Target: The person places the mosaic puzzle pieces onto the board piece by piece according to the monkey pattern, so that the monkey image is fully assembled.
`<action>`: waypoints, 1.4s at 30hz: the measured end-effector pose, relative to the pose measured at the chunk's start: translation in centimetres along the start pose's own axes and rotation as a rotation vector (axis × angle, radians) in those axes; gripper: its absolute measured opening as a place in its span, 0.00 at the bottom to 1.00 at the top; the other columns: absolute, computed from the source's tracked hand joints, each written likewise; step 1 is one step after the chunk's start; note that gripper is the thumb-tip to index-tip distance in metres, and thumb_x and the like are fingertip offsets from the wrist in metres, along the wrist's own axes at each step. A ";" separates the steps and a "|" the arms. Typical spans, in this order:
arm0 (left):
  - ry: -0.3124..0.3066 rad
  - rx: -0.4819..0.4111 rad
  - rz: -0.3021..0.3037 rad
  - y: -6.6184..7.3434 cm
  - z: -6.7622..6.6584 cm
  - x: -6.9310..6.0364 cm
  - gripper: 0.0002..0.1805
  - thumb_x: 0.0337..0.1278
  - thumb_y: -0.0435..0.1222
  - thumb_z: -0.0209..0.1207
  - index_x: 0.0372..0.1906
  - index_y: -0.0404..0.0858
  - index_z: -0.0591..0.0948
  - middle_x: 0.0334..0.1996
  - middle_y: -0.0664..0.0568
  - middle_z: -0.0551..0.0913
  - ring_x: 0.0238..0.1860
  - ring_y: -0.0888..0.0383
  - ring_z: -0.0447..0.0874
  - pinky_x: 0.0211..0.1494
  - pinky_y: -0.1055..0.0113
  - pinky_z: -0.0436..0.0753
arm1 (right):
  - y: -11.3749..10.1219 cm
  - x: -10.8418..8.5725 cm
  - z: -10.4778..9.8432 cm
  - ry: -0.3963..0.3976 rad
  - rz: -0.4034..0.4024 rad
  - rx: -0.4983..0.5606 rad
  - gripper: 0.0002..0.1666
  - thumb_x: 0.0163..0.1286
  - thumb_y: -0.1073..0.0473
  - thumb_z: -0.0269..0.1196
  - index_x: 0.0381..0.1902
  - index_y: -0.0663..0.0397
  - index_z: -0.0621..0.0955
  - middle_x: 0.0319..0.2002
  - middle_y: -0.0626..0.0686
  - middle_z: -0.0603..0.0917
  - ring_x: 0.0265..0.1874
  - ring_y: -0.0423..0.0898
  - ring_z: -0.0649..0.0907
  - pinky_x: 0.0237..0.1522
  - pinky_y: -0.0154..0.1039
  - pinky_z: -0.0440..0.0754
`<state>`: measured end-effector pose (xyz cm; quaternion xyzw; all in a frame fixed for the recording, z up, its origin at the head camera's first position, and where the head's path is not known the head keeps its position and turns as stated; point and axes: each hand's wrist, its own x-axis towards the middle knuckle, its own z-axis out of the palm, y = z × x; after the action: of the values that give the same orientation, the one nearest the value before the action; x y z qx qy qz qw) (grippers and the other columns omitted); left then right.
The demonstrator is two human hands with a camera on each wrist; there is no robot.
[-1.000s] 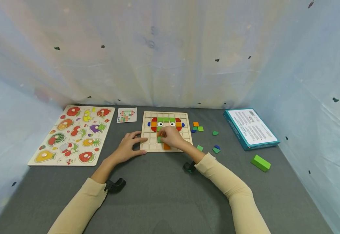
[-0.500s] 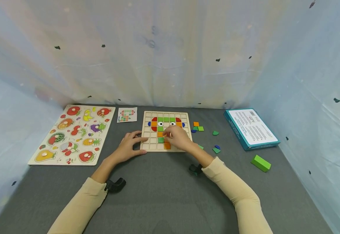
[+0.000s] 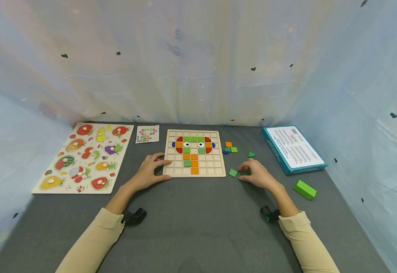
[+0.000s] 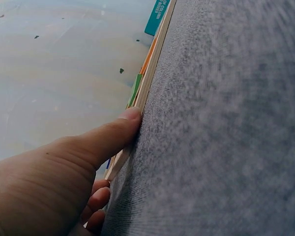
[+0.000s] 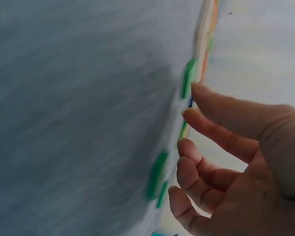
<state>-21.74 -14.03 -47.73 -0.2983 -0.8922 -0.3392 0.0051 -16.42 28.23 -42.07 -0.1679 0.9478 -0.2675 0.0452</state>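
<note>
A wooden grid board [image 3: 212, 170] lies flat in the head view, bearing a pattern of coloured tiles with two eye pieces. At its front left corner rests my left hand [image 3: 148, 171], fingers spread and touching the board's edge; in the left wrist view the thumb [image 4: 123, 125] presses along that edge. To the right of the board is my right hand [image 3: 257, 174], its fingers loosely bent with nothing seen between them. A loose green square tile [image 3: 233, 173] lies just left of its fingertips. In the right wrist view, the thumb and fingertips stand apart, near green pieces [image 5: 158, 174].
Behind the right hand lie an orange tile [image 3: 228, 144], a light green tile [image 3: 234, 149] and a green quarter-round piece [image 3: 251, 154]. A fruit puzzle board [image 3: 92, 140], pattern card [image 3: 147, 134], teal box [image 3: 294, 151] and green block [image 3: 304, 190] surround the work.
My right hand has moved off the board, right and slightly forward of the person, to the loose pieces. Tiles it covered are now visible. The left hand stays at the board's corner.
</note>
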 end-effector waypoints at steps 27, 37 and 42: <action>0.018 -0.053 -0.007 -0.2 -0.2 -0.1 0.30 0.58 0.44 0.70 0.64 0.39 0.79 0.71 0.37 0.64 0.65 0.38 0.61 0.64 0.37 0.60 | -8.0 7.7 3.1 -0.081 -0.155 0.158 0.07 0.65 0.74 0.65 0.41 0.67 0.82 0.31 0.56 0.82 0.26 0.50 0.82 0.32 0.39 0.80; 0.036 -0.095 -0.035 0.2 0.0 0.0 0.19 0.56 0.43 0.72 0.51 0.41 0.84 0.71 0.36 0.65 0.67 0.36 0.60 0.66 0.34 0.55 | -12.0 9.7 6.6 -0.130 -0.189 0.329 0.06 0.66 0.76 0.63 0.40 0.71 0.82 0.28 0.60 0.81 0.20 0.49 0.84 0.26 0.35 0.82; 0.051 -0.092 -0.045 0.2 0.2 0.0 0.16 0.55 0.42 0.72 0.45 0.43 0.83 0.71 0.37 0.65 0.66 0.37 0.60 0.65 0.35 0.55 | -12.1 9.8 7.1 -0.101 -0.218 0.188 0.06 0.65 0.73 0.66 0.41 0.66 0.84 0.31 0.57 0.83 0.25 0.45 0.82 0.31 0.34 0.80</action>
<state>-21.63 -13.81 -47.78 -0.2690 -0.8817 -0.3875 0.0066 -20.80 11.70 -41.80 -0.2780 0.8912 -0.3496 0.0790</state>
